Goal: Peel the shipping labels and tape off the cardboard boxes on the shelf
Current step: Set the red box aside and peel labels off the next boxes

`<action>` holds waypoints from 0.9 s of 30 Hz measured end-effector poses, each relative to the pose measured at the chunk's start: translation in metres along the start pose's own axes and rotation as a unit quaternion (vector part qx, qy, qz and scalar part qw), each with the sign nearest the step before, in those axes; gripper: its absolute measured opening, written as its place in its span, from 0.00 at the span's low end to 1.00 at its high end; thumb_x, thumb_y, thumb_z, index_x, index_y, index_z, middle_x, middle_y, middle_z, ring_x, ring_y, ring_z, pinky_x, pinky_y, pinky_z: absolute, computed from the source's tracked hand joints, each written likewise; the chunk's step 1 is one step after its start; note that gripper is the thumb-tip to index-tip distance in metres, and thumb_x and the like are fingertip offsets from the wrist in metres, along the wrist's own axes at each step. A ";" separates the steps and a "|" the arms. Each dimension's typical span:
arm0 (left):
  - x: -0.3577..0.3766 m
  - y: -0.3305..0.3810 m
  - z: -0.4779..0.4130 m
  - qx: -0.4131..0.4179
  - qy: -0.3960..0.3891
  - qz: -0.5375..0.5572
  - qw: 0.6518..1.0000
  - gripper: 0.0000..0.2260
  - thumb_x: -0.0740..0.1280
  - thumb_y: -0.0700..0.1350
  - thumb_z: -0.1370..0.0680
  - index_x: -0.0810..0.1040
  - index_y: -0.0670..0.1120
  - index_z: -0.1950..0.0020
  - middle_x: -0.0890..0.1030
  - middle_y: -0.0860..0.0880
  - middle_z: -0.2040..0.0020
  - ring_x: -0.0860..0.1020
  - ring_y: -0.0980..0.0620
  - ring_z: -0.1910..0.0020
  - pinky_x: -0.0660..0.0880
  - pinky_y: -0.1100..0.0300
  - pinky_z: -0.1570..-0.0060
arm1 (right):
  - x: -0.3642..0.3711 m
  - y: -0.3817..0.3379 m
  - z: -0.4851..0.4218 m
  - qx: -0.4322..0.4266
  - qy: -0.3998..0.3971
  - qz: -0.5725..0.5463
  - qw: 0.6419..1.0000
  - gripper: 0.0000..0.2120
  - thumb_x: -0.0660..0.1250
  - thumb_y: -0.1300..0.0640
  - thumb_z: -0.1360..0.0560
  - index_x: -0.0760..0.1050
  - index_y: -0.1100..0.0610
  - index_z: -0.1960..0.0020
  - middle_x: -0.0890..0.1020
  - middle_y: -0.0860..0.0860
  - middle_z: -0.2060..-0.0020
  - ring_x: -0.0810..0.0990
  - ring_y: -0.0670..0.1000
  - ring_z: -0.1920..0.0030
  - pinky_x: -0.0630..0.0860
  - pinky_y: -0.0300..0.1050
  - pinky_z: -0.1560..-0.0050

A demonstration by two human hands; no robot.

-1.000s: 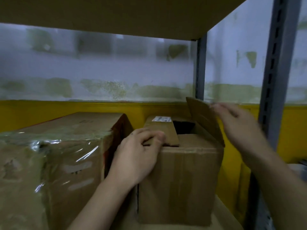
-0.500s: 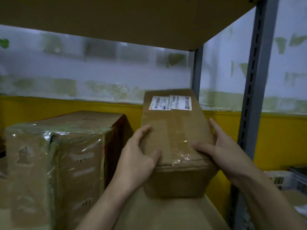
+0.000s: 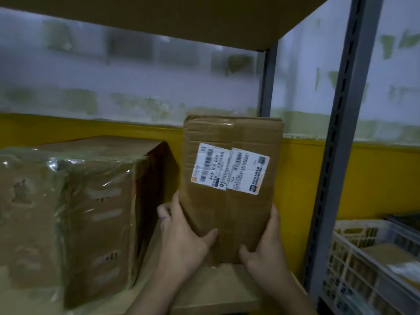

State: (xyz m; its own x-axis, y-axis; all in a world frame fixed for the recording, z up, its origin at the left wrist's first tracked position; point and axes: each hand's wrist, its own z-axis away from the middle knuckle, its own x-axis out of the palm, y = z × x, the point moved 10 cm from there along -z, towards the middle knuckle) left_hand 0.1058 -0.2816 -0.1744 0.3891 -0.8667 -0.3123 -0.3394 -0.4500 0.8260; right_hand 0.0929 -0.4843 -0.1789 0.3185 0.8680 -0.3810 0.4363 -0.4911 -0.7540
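Hands at right front of shelf: left hand and right hand grip cardboard box by its lower sides, fingers curled behind, thumbs across the front face. Box upright, lower end at the shelf board. Two white shipping labels side by side on its upper half; clear tape down the middle seam. Larger plastic-wrapped box stands just beside, to the left. White crate past the shelf's right post.

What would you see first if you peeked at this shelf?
The white label stands out on the box, which the left hand and right hand hold upright in the middle. Next comes the shiny plastic-wrapped box to its left, then a crate at the lower right.
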 end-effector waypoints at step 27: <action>-0.026 0.164 -0.087 0.279 0.048 -0.213 0.935 0.29 0.78 0.56 0.35 0.72 0.50 0.38 0.65 0.55 0.43 0.65 0.50 0.39 0.71 0.45 0.41 | -0.034 -0.052 -0.076 -0.045 0.088 -0.126 0.987 0.45 0.72 0.43 0.30 0.46 0.36 0.23 0.77 0.41 0.38 0.80 0.36 0.47 0.80 0.37 0.50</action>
State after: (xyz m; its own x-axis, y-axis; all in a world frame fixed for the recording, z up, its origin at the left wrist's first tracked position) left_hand 0.1143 -0.3145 0.0098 0.6562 -0.5721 -0.4920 -0.5198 -0.8154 0.2549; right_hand 0.1230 -0.4935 -0.0859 0.3277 0.9411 -0.0833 0.5900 -0.2727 -0.7599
